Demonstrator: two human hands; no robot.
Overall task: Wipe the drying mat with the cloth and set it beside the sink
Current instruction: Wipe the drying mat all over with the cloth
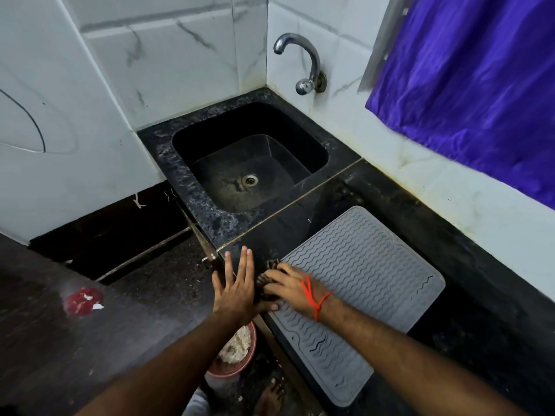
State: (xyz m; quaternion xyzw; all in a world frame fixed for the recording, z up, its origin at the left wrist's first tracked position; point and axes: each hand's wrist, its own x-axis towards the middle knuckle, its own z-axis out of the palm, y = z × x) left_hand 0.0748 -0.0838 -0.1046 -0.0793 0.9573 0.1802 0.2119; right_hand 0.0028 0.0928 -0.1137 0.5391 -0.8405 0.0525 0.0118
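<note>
The gray drying mat [360, 283] lies flat on the black counter [468, 319], just beside the sink [249, 163]. The right hand [288, 285] presses a dark cloth [267, 277] at the mat's corner nearest the sink; the left hand [235, 288] is flat with its fingers spread, touching that corner too. A hard push could slide the mat off the counter's edge. The cloth is mostly hidden, so I cannot tell how it is held.

Domestic kitchen washing corner: square black stone sink [250, 157] sunk into a black granite bench [405, 205], curved chrome wall tap [303, 63] above, white marble-veined wall tiles [168, 55], blue fabric curtain [468, 82] at right, grey ribbed silicone drying mat [369, 283] beside the sink
</note>
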